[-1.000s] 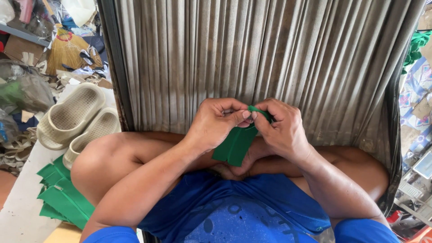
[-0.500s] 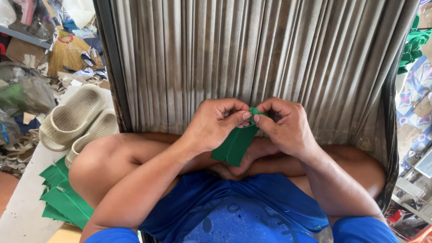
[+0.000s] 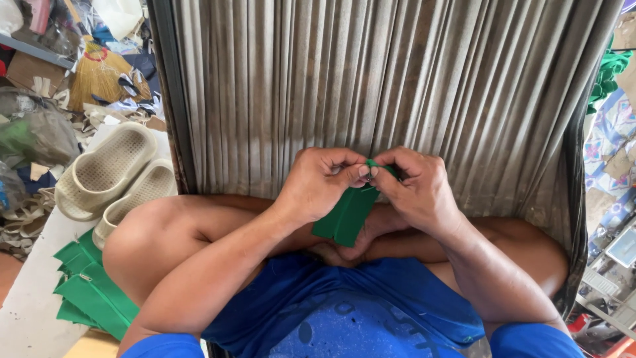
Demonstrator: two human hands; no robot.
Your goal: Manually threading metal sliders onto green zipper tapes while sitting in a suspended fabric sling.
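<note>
A ribbed grey mat (image 3: 397, 86) fills the view behind a seated person's crossed legs. To the person's left lies a stack of green fabric pieces (image 3: 89, 292), with a pair of cream sandals (image 3: 112, 179) just beyond it. At centre, the left hand (image 3: 318, 182) and right hand (image 3: 414, 185) meet thumb to thumb, both pinching the top edge of a green fabric strip (image 3: 348, 215). Its long axis hangs down and slightly leftward below the hands, equally near both. No labels or packages can be made out.

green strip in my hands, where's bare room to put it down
Both hands, left hand and right hand, pinch the green strip. The ribbed mat ahead lies bare. Left is crowded: slippers, green pile.
</note>
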